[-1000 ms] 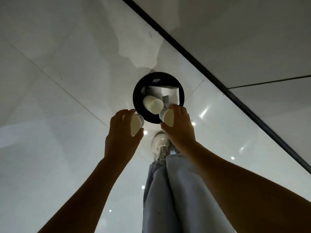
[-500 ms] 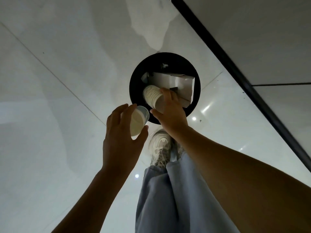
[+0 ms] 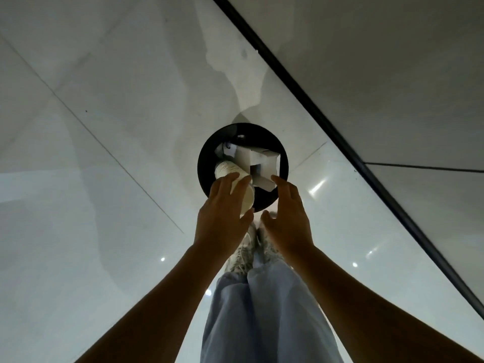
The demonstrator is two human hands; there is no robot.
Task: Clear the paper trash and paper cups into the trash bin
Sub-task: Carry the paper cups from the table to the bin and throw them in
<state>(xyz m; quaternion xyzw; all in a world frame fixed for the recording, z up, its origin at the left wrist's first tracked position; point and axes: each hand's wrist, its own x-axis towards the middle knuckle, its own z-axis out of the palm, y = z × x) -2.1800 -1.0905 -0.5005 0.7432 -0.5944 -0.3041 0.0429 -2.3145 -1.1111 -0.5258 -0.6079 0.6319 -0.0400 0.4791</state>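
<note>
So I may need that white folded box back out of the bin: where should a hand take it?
Judging by its pose, take the white folded box by its near corner, which pokes up toward the black bin's rim, coming from above on the right hand's side. The cup stack crowds the other side.

The left hand (image 3: 222,218) covers much of the paper cup (image 3: 245,196) it holds and the near rim of the trash bin (image 3: 207,155). Both forearms run off the bottom edge. Hands hide most of the shoes (image 3: 242,254).
</note>
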